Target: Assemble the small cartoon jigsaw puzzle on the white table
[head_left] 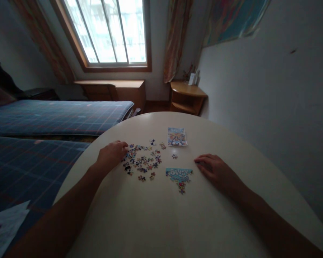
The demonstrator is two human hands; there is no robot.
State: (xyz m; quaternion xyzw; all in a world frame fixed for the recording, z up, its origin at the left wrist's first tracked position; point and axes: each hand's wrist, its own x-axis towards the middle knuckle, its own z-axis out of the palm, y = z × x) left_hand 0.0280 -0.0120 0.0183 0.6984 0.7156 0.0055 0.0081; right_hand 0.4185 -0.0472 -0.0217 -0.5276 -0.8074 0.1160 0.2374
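Observation:
Loose jigsaw puzzle pieces (144, 162) lie in a spread heap on the cream round table (140, 215). At the heap's left edge is my left hand (112, 153), its fingers loosely bent and apart, the tips touching or just over the outer pieces. A partly joined puzzle (179, 174) with a light-blue lettered strip lies right of the heap, a narrow column of pieces hanging below it. Just to its right, my right hand (211, 167) pinches a small dark puzzle piece, mostly hidden by the fingertips. One single piece (174, 156) lies above the joined part.
A small printed picture sheet (177, 137) lies beyond the pieces. Left of the table are beds with blue plaid covers (56, 114) and a paper (8, 222). A wooden corner shelf (187, 89) stands behind the table, and a white wall (263, 96) runs along the right.

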